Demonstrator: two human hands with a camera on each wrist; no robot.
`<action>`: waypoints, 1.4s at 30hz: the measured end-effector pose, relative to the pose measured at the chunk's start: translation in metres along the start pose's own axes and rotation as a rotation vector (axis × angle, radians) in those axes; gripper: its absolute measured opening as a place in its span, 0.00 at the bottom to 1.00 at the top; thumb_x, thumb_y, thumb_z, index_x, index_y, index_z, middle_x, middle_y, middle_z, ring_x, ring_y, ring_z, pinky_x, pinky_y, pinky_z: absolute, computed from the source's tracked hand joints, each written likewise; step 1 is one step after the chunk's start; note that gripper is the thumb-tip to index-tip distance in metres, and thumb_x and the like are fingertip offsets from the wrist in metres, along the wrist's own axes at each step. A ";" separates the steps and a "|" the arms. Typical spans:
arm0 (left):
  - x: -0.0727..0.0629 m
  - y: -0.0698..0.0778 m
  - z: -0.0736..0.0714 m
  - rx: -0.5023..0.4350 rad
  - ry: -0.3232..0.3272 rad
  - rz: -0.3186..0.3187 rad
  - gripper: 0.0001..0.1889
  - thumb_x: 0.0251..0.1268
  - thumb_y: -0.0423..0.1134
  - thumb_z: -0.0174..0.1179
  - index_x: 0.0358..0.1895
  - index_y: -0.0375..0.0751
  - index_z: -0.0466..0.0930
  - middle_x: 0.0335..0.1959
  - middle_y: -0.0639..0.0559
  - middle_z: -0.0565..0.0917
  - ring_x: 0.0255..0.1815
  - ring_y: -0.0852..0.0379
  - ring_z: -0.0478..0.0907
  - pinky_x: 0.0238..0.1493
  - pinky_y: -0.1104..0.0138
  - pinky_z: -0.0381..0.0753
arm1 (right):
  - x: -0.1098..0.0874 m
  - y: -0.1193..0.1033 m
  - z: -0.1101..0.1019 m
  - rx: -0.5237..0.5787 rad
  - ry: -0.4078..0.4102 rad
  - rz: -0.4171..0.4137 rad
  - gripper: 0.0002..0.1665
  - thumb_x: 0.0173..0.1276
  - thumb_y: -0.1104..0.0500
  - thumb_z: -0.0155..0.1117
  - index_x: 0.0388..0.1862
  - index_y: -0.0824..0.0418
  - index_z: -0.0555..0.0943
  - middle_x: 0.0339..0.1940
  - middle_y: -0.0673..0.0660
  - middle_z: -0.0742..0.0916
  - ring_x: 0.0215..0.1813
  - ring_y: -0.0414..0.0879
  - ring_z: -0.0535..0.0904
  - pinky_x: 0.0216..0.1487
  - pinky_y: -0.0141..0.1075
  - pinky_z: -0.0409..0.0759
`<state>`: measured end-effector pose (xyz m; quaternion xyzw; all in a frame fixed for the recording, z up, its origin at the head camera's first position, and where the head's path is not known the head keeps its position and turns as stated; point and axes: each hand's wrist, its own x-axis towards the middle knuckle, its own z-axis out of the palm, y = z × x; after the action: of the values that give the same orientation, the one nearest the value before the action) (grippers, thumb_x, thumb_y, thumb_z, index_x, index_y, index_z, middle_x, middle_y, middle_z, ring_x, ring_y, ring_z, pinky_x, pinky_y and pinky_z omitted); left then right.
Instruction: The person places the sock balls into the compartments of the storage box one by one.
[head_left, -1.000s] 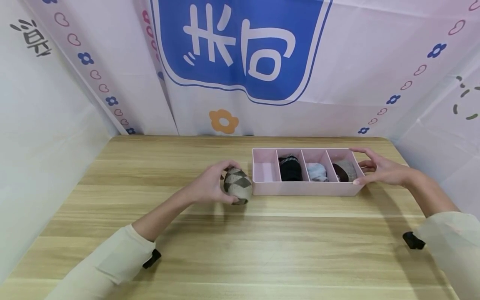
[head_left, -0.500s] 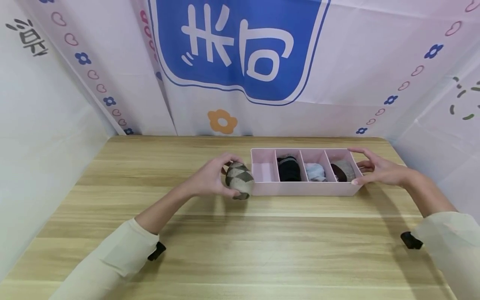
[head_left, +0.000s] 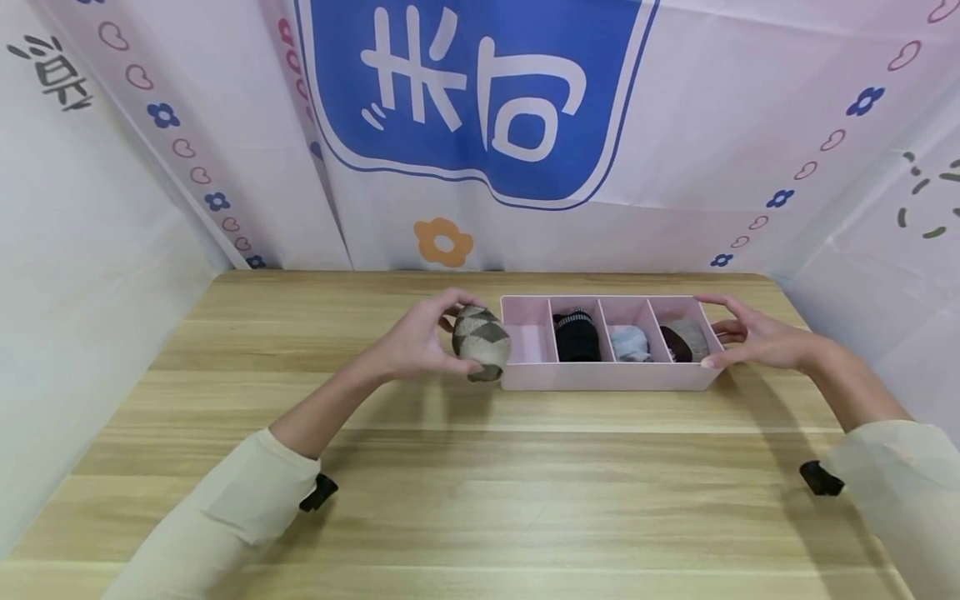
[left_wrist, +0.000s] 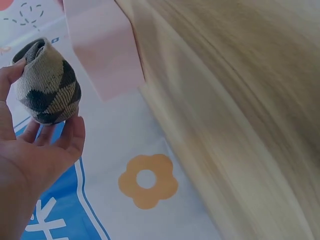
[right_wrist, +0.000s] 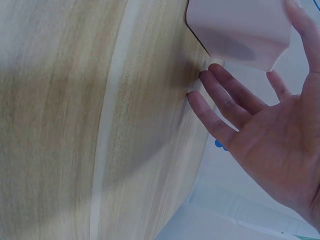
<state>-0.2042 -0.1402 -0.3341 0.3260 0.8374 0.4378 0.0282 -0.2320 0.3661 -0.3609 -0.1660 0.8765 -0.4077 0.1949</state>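
Note:
A rolled-up pair of argyle socks (head_left: 481, 342), beige with dark diamonds, is in my left hand (head_left: 423, 342). Thumb and fingers grip it from both sides, above the table and just left of the pink divided storage box (head_left: 600, 377). In the left wrist view the sock roll (left_wrist: 50, 90) shows its folded opening towards the top. At the box's right end, my right hand (head_left: 772, 337) spans the width, with thumb and forefinger holding the two corners. Its other fingers (right_wrist: 215, 117) stretch loosely beside the end wall.
The box's leftmost compartment (head_left: 527, 342) shows its bare floor. Further right lie black socks (head_left: 577, 337), a pale blue bundle (head_left: 630, 343) and a grey-brown bundle (head_left: 688, 340), one per compartment. A printed cloth (head_left: 675, 167) hangs behind the wooden table (head_left: 525, 500).
My left hand has moved the sock roll slightly away from me, up beside the box's left end, and tilted it a little. My right hand stays on the box.

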 end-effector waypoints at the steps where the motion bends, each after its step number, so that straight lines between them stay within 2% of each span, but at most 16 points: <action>1: 0.001 0.001 0.000 0.005 0.009 0.001 0.38 0.44 0.33 0.81 0.63 0.32 0.75 0.53 0.41 0.83 0.54 0.43 0.78 0.53 0.52 0.81 | 0.000 0.000 0.000 0.004 -0.001 -0.001 0.59 0.64 0.64 0.74 0.83 0.54 0.46 0.68 0.82 0.73 0.68 0.74 0.72 0.52 0.31 0.79; 6: 0.008 0.003 0.001 0.019 0.043 -0.013 0.38 0.43 0.36 0.81 0.63 0.36 0.77 0.54 0.45 0.83 0.57 0.46 0.76 0.54 0.53 0.77 | 0.001 0.000 0.000 0.018 -0.007 -0.011 0.59 0.64 0.65 0.73 0.83 0.55 0.46 0.67 0.82 0.74 0.67 0.72 0.73 0.52 0.32 0.80; 12: 0.017 0.004 0.004 -0.015 0.065 -0.042 0.37 0.45 0.35 0.81 0.64 0.37 0.78 0.54 0.45 0.83 0.57 0.47 0.76 0.55 0.51 0.79 | 0.000 0.000 0.000 0.023 -0.007 -0.018 0.59 0.64 0.65 0.73 0.83 0.56 0.46 0.67 0.84 0.72 0.68 0.76 0.71 0.52 0.33 0.80; 19: 0.028 0.003 0.012 -0.053 0.072 -0.057 0.38 0.44 0.32 0.80 0.65 0.36 0.77 0.53 0.44 0.83 0.56 0.46 0.76 0.55 0.51 0.80 | -0.001 0.001 0.001 0.031 -0.016 -0.028 0.59 0.64 0.65 0.72 0.83 0.56 0.45 0.67 0.85 0.72 0.68 0.77 0.71 0.53 0.34 0.80; 25: 0.038 0.001 0.017 -0.078 0.072 -0.083 0.38 0.45 0.30 0.80 0.65 0.36 0.77 0.54 0.43 0.83 0.57 0.45 0.76 0.59 0.46 0.79 | 0.000 0.001 0.000 0.028 -0.015 -0.027 0.59 0.64 0.65 0.72 0.84 0.55 0.45 0.67 0.84 0.73 0.68 0.77 0.71 0.52 0.33 0.80; 34: 0.049 -0.002 0.023 -0.070 0.076 -0.095 0.37 0.46 0.31 0.80 0.64 0.35 0.77 0.54 0.42 0.81 0.56 0.46 0.76 0.60 0.50 0.80 | -0.001 0.001 -0.001 0.026 -0.014 -0.023 0.59 0.64 0.65 0.73 0.84 0.55 0.45 0.67 0.84 0.73 0.68 0.76 0.71 0.52 0.33 0.80; 42: 0.058 -0.005 0.029 -0.045 0.068 -0.099 0.37 0.46 0.30 0.80 0.64 0.35 0.77 0.56 0.43 0.80 0.58 0.44 0.76 0.61 0.48 0.80 | 0.000 0.002 0.000 0.026 -0.013 -0.022 0.59 0.64 0.65 0.73 0.84 0.55 0.45 0.67 0.84 0.72 0.68 0.77 0.70 0.52 0.33 0.80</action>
<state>-0.2430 -0.0884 -0.3421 0.2683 0.8429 0.4655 0.0286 -0.2324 0.3674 -0.3622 -0.1760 0.8679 -0.4200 0.1982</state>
